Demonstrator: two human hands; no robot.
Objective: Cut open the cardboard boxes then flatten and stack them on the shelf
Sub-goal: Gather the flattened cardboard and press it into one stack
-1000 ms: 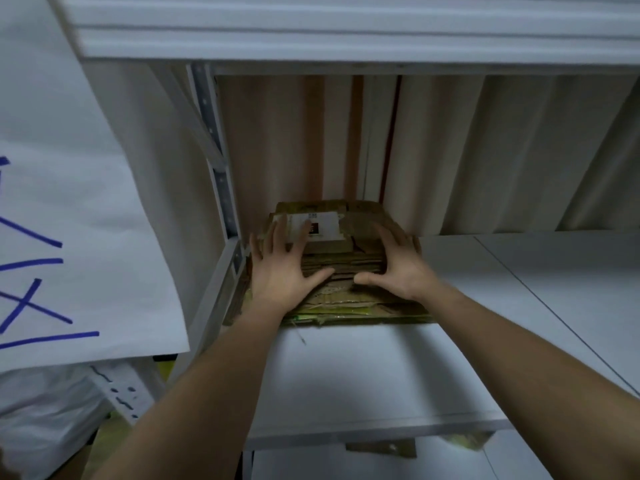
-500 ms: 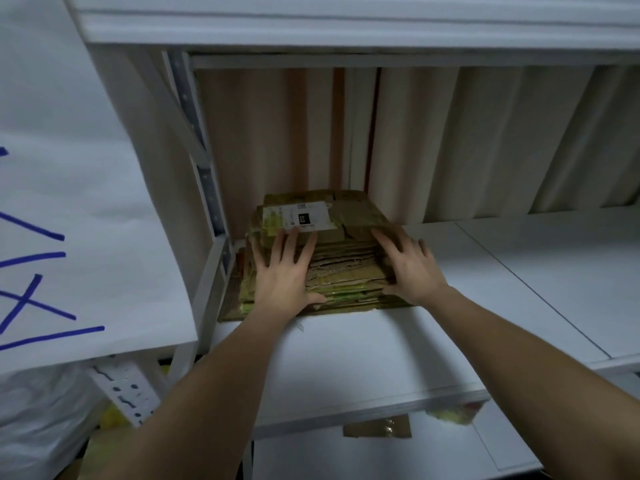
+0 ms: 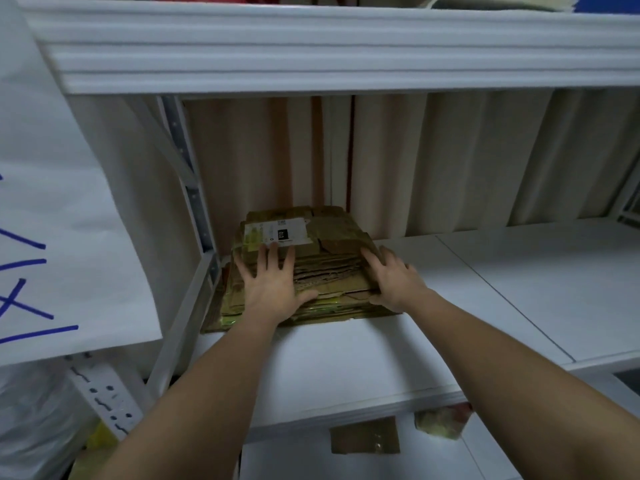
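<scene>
Both hands are found lower on the stack of flattened cardboard boxes (image 3: 311,268) than a second ago: the left hand (image 3: 273,289) is laid flat with fingers spread on the front left, the right hand (image 3: 394,282) pressed with straight fingers against the right side, nothing gripped. The stack is set at the shelf's (image 3: 346,358) 10 o'clock corner; uneven layers could be fanned out or slid forward if pressure is released abruptly. On the white shipping label (image 3: 277,232), only "010" can be made out.

The white label (image 3: 276,231) on the top flattened box (image 3: 311,237) reads "010".
</scene>
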